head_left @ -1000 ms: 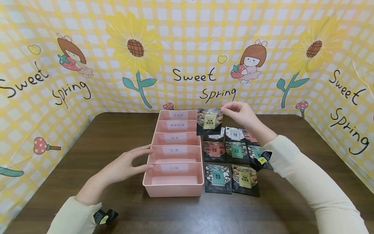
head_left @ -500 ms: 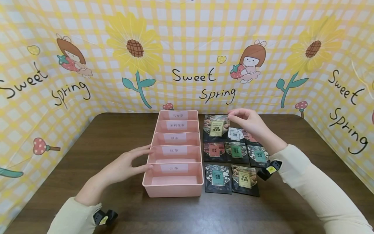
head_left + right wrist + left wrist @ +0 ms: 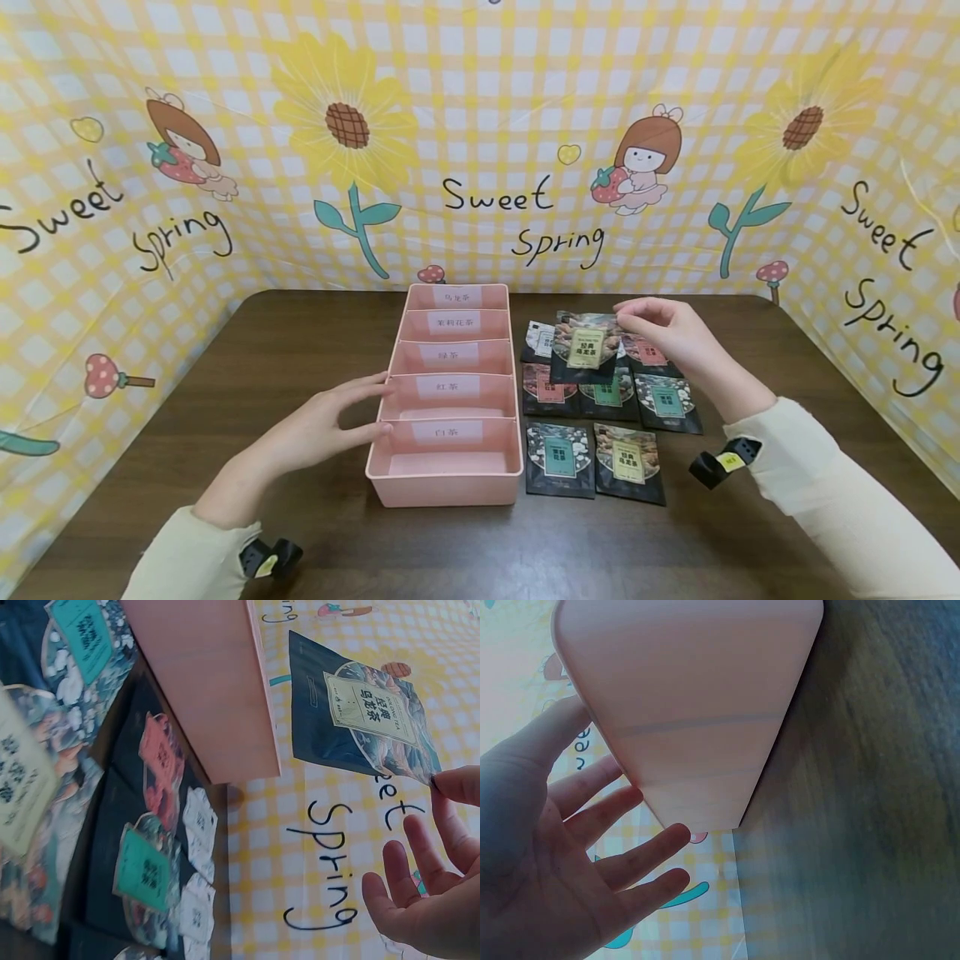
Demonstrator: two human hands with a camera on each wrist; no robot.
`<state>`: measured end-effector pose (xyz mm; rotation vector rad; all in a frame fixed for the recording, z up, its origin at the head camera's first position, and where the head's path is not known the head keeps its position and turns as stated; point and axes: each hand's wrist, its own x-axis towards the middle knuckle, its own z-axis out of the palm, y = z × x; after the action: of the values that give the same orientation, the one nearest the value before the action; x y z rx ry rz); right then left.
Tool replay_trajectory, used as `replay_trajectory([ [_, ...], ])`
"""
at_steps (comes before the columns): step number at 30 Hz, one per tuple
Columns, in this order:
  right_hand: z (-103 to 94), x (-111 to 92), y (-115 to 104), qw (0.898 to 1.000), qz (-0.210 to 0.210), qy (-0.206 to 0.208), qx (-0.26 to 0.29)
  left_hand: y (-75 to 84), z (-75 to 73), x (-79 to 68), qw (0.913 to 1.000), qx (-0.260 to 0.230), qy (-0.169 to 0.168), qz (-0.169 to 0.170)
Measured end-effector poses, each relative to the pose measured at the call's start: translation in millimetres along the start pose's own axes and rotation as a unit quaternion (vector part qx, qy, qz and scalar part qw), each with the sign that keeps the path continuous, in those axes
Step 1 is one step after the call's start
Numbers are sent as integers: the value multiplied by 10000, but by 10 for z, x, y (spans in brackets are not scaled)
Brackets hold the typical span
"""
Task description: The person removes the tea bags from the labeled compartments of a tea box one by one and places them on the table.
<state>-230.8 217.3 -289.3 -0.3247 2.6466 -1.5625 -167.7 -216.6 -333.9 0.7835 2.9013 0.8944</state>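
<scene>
My right hand (image 3: 678, 337) pinches a dark tea sachet with a yellow label (image 3: 587, 346) by its top right corner. The sachet hangs in the air over the rows of other sachets. In the right wrist view only thumb and forefinger hold this sachet (image 3: 360, 712); the other fingers are spread. At the left side of a pink divided box (image 3: 450, 490), my left hand (image 3: 311, 421) touches the rim with its thumb and fingertips. From the left wrist, its fingers (image 3: 641, 855) look loosely extended along the box wall. Paper labels with Chinese characters mark the box's several compartments.
Right of the box lie sachets with white (image 3: 540, 340), red (image 3: 550, 385), green (image 3: 611, 390) and teal labels (image 3: 561, 457), plus another yellow-labelled one (image 3: 630, 462). The brown table (image 3: 285, 358) meets a checked cloth backdrop (image 3: 480, 108) behind and at the sides.
My right hand has carried the yellow-labelled sachet right and nearer, away from the box's far end, uncovering a white-labelled sachet. My left hand stays at the box.
</scene>
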Motion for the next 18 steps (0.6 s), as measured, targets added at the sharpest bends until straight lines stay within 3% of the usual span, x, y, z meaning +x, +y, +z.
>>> replay_trajectory([
  [5,-47,-93,109,10000,21,19,69,1,-7,-10,10000,5,11,-21],
  [18,-190,-347,396,9986,272,25,-446,-10,5,5,10000,-62,42,24],
])
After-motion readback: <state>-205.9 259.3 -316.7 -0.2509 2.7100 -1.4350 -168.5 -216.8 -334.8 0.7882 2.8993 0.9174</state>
